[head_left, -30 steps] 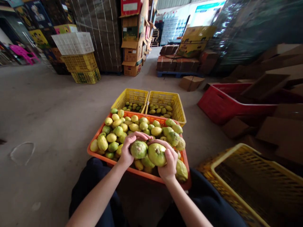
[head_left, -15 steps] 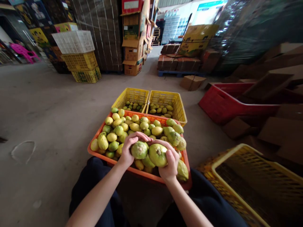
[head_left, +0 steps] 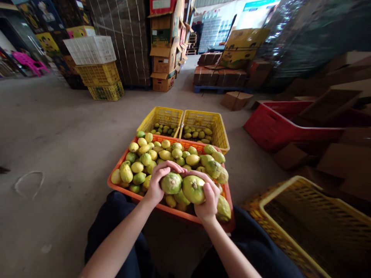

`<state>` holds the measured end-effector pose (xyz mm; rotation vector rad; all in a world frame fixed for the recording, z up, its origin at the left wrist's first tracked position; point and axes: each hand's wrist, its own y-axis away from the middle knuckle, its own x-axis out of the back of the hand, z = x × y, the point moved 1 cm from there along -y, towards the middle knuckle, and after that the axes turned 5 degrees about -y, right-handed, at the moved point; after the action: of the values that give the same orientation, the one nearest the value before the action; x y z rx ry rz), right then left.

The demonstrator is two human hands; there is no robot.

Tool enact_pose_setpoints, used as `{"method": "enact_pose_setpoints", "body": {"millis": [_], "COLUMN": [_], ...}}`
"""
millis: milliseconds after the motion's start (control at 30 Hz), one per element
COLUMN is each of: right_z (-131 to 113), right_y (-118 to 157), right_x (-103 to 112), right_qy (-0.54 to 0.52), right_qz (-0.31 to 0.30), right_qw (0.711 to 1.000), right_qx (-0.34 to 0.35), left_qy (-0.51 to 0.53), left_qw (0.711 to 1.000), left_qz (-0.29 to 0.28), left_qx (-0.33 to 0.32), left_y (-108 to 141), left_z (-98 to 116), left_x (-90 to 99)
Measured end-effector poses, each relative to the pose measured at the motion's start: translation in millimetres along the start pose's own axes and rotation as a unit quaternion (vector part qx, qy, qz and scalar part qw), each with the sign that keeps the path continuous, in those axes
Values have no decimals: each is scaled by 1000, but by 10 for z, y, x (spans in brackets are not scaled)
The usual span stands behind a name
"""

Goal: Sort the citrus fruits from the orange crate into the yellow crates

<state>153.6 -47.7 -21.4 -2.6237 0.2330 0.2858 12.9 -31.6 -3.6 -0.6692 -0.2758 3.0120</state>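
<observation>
My left hand (head_left: 158, 180) is wrapped round a green lemon (head_left: 171, 183), its pale blossom-like end facing me. In my right hand (head_left: 211, 195) is a bigger yellow-green lemon (head_left: 193, 189), with the stem end towards me. Both hands are close together, fingertips nearly meeting, above the near part of an orange crate (head_left: 121, 188). That crate is filled with yellow and green lemons (head_left: 137, 167), some of them lumpy. My palms and the far sides of the two held fruits are hidden.
Two yellow crates (head_left: 223, 131) with some lemons in the bottom stand just beyond the orange one. A yellow crate (head_left: 285, 239) is at my right, and a red crate (head_left: 278, 131) with cardboard lies behind it. Stacked crates (head_left: 98, 73) and boxes (head_left: 162, 65) stand farther back.
</observation>
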Motion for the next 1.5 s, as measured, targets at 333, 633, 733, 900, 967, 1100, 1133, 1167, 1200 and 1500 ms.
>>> {"method": "enact_pose_setpoints", "body": {"millis": [333,633,733,900,967,1100,1133,1167,1200,1500], "right_z": [81,93,103,111,94,95,115,142,170,189], "right_y": [-6,-4,3,14,12,-14,-24,-34,-45,-157], "right_x": [0,-30,-24,-22,-31,-73,-86,-99,-111,-111], "right_qy": [12,11,-3,3,13,22,10,-8,-28,-174], "right_qz": [10,16,12,25,34,63,81,103,128,147], "right_qw": [1000,999,1000,1000,999,993,985,972,955,864], "right_qx": [20,33,17,0,-7,-100,-153,-211,-266,-449], "left_qy": [-42,-82,-87,-89,-89,-69,-46,-14,25,206], "left_qw": [998,994,993,995,995,994,990,983,972,873], "left_qz": [15,-51,-52,-25,-13,65,93,121,148,285], "left_qx": [-49,-59,-57,-46,-38,52,93,137,182,338], "left_y": [-39,-42,-45,-39,-35,-69,-89,-112,-136,-214], "left_z": [-51,-116,-122,-118,-115,-125,-129,-133,-136,-189], "left_x": [39,140,148,127,112,80,73,64,56,48]}}
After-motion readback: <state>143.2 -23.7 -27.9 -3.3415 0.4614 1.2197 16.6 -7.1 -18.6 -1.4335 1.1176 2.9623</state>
